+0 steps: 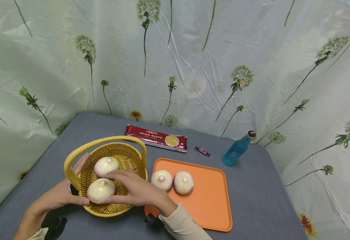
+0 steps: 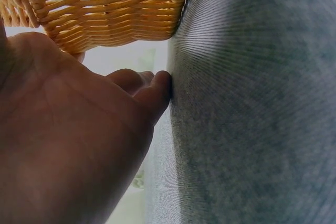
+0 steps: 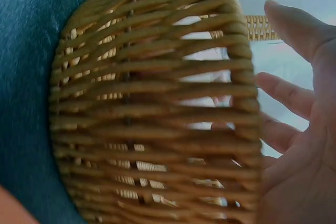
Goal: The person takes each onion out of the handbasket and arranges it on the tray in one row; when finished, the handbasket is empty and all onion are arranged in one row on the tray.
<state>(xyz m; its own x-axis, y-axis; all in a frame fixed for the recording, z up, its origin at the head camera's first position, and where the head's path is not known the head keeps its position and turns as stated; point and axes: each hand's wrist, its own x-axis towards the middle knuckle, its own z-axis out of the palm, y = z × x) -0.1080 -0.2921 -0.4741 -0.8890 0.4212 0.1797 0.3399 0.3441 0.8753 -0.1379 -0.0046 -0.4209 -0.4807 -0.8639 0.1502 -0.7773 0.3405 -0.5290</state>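
A yellow wicker basket (image 1: 115,210) with a handle stands on the grey table (image 1: 253,186) and holds two pale onions, one at the back (image 1: 106,165) and one at the front (image 1: 100,190). My left hand (image 1: 62,193) lies flat against the basket's left outer wall, fingers straight; in the left wrist view this hand (image 2: 79,129) touches the table (image 2: 252,119) beside the basket (image 2: 115,9). My right hand (image 1: 127,188) reaches over the rim, fingers spread about the front onion. The right wrist view shows this hand (image 3: 304,145) with fingers extended behind the basket wall (image 3: 157,114). Two more onions (image 1: 161,180) (image 1: 183,182) sit on an orange tray (image 1: 211,206).
Behind the tray lie a red pasta packet (image 1: 157,138) and a purple wrapped sweet (image 1: 203,151). A blue bottle (image 1: 237,149) stands at the back right. Flowered cloth (image 1: 193,66) hangs around the table's far edges.
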